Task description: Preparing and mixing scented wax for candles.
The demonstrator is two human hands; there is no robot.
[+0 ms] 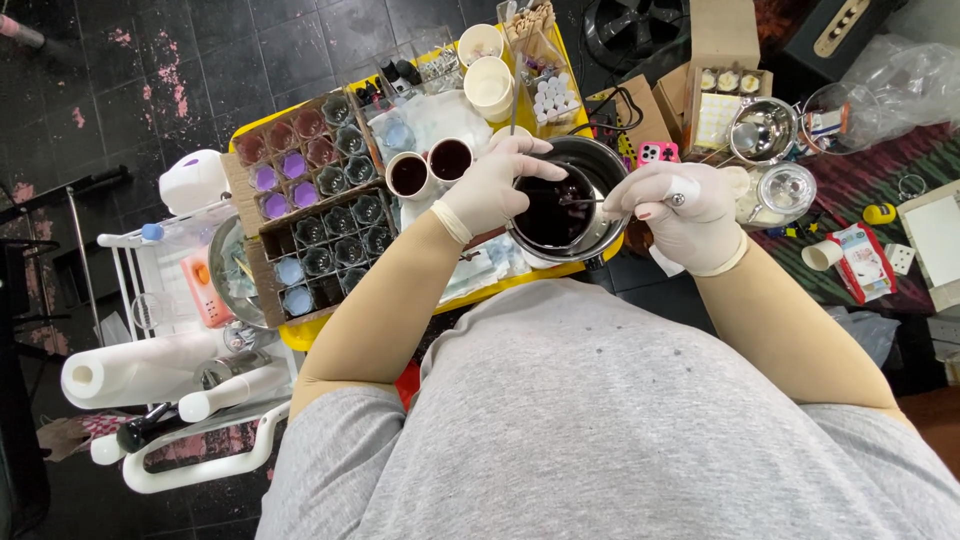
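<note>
My left hand (497,182), in a pale glove, rests on the near-left rim of a round metal pot (590,160) that holds dark liquid (552,212). My right hand (685,208), also gloved, grips a thin metal stirrer (585,201) whose tip reaches into the liquid from the right. The pot stands on a yellow tray (300,335). Two small white cups of dark liquid (430,168) stand just left of my left hand.
A cardboard box of small glass jars (315,215), some holding purple or blue fill, lies on the tray's left. White paper cups (488,85) stand behind. A white cart (170,290) with a paper roll is at left. Steel bowls (762,128) and boxes sit at right.
</note>
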